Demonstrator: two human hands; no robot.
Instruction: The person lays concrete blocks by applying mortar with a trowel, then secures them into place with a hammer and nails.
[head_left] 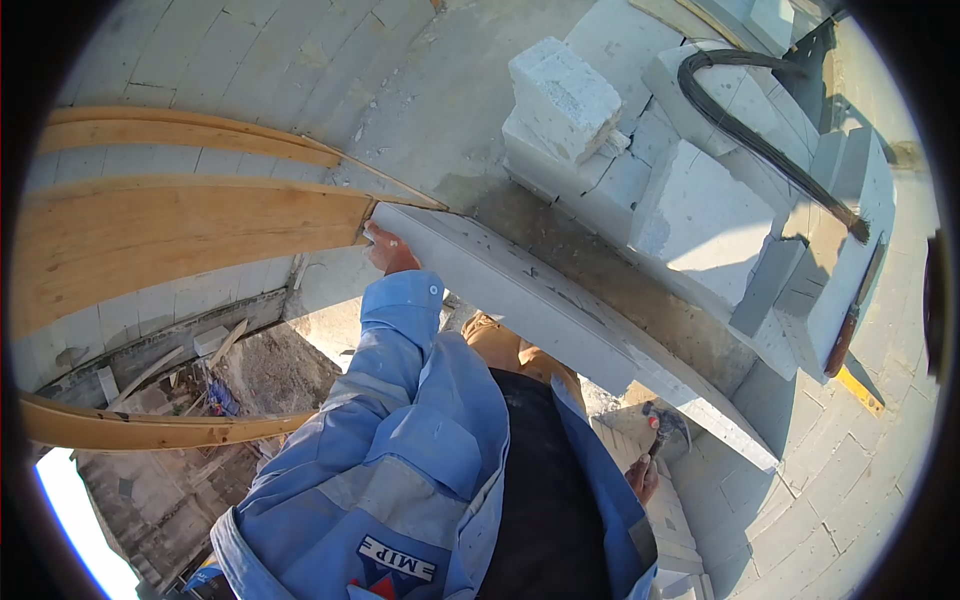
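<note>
Now the left hand [392, 250] is at the near end of a long grey slab [540, 300], right where a big wooden board [200, 230] comes up close to it. The fingers touch that end, but I cannot tell if they squeeze it or just lean on it. I cannot tell if the slab and the board touch, either. The slab lies on a slant in front of the body, from the left hand down to the right. The right hand [642, 480] is wrapped tight around the handle of a hammer [661, 430]. The hammer's head looks apart from the slab, below its far part.

To do this well, the left hand should be firm and flat on the slab, so the end does not wobble. Fingertips could get pinched between slab and board, so it is best to tuck them out of that small gap. The hammer is good low and away from the left hand. Soft little taps would be safer than big ones, because the slab's edges look like they could chip.
</note>
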